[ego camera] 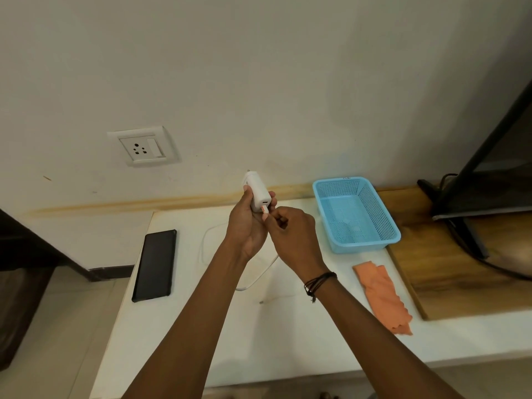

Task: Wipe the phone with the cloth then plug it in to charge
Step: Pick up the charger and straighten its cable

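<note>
A black phone (155,264) lies flat on the white table (201,341) at the left. The orange cloth (383,296) lies crumpled on the table at the right. My left hand (247,226) holds a white charger adapter (257,194) up above the table, pins pointing at the wall. My right hand (293,240) pinches the orange-tipped plug of the white cable (259,276) at the adapter's port. The cable hangs down and loops on the table; its free end lies near the middle.
A white wall socket (143,146) with a switch is on the wall, up and left of the hands. A blue plastic basket (357,213) stands at the back right. A dark screen (489,174) on a stand rests on a wooden board (460,283) at the far right.
</note>
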